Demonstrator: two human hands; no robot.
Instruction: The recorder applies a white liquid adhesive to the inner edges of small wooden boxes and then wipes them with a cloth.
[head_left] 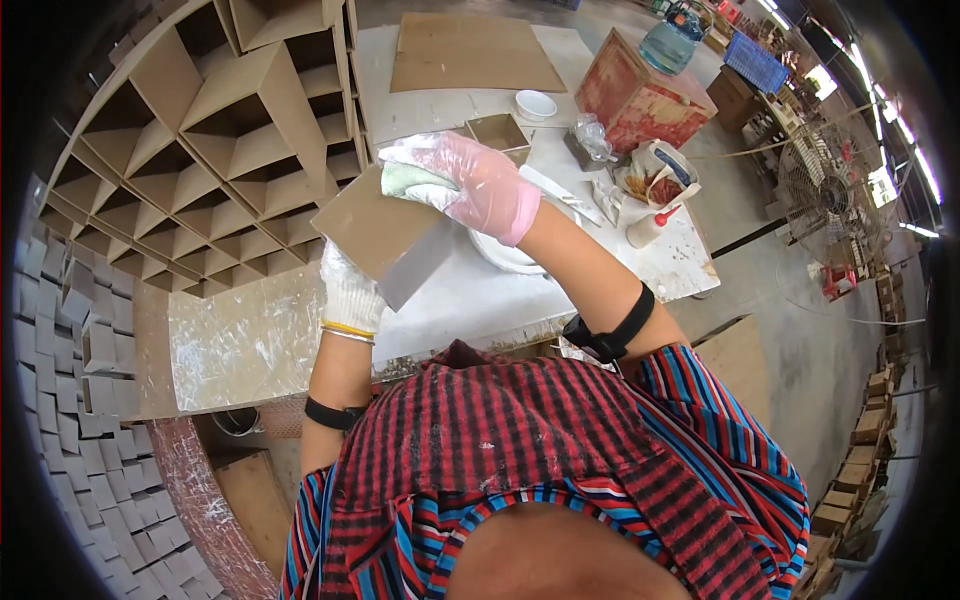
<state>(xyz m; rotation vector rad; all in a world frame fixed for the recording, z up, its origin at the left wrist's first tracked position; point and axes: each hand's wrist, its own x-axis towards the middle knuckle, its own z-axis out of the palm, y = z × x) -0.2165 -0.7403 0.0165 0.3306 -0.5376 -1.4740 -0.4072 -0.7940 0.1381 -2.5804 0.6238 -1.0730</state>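
Above the white tabletop (470, 300), near its front edge: brown cardboard box (385, 235) tilted, gripped from below by left hand (350, 290) in knit glove; right hand (480, 180) in clear glove, fingers curled, pressing green cloth (410, 180) on box top. Left: stacked open boxes (220, 130). Behind: small white bowl (536, 104), contents unclear
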